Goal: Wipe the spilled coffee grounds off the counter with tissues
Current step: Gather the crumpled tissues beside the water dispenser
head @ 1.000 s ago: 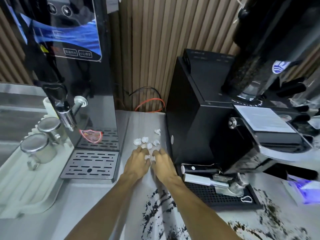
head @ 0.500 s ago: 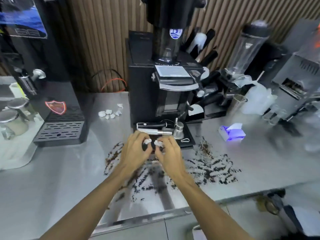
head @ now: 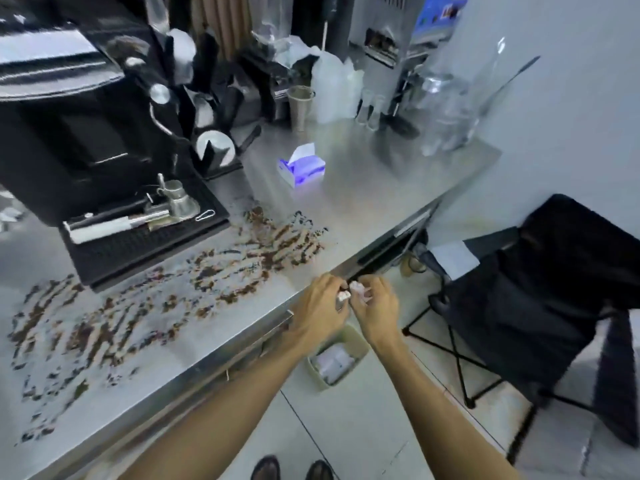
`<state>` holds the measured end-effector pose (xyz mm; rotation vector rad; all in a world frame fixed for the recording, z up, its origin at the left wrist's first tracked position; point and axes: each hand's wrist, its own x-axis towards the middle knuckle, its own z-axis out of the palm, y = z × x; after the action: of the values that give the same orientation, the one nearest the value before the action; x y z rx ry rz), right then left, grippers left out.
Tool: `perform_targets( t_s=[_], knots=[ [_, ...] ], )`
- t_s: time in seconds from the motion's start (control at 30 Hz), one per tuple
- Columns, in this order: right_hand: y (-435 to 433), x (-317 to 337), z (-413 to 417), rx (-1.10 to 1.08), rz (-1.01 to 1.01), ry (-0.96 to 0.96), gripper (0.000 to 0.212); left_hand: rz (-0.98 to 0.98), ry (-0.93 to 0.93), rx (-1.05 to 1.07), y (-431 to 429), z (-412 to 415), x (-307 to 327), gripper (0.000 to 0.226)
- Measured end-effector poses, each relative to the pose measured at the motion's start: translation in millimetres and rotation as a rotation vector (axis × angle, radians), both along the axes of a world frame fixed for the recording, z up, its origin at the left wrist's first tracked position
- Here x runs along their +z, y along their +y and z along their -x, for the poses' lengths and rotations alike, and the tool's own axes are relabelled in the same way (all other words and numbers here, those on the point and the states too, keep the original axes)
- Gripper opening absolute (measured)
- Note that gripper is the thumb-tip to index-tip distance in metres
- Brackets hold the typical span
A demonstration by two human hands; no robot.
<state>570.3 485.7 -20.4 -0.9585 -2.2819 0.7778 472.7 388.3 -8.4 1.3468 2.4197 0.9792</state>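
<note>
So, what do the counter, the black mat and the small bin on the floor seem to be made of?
The counter looks like brushed stainless steel: grey, with soft reflections. The black mat seems rubber: matte, finely ribbed. The small bin is probably plastic: pale, dull, thin-walled, though blur leaves it open.

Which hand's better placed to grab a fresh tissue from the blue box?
Probably left: left hand is at the edge of the steel counter, nearer the blue-and-white tissue box; right hand hangs off it.
</note>
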Motion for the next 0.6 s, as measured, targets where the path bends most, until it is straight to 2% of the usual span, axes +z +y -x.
perform_targets(
  t_s=[0.13, 0.27, 0.43, 0.53, 0.6],
  knots=[
    [19, -84, -31, -0.091, 0.111, -0.168, 0.021, 0.191, 0.037, -0.078, 24, -21, -77, 0.018],
    [31, -192, -40, -0.11, 0.141, -0.348, 0.025, 0.337, 0.048, -0.102, 41, -18, -183, 0.021],
    [43, -321, -34, -0.136, 0.132, -0.485, 0.024, 0.481, 0.104, -0.175, 63, -15, -315, 0.029],
    [54, -367, -31, -0.125, 0.119, -0.505, 0.036, 0.521, 0.166, -0.198, 75, -15, -368, 0.038],
    [61, -376, -30, -0.104, 0.101, -0.535, 0.044, 0.533, 0.173, -0.197, 80, -12, -381, 0.041]
  ],
)
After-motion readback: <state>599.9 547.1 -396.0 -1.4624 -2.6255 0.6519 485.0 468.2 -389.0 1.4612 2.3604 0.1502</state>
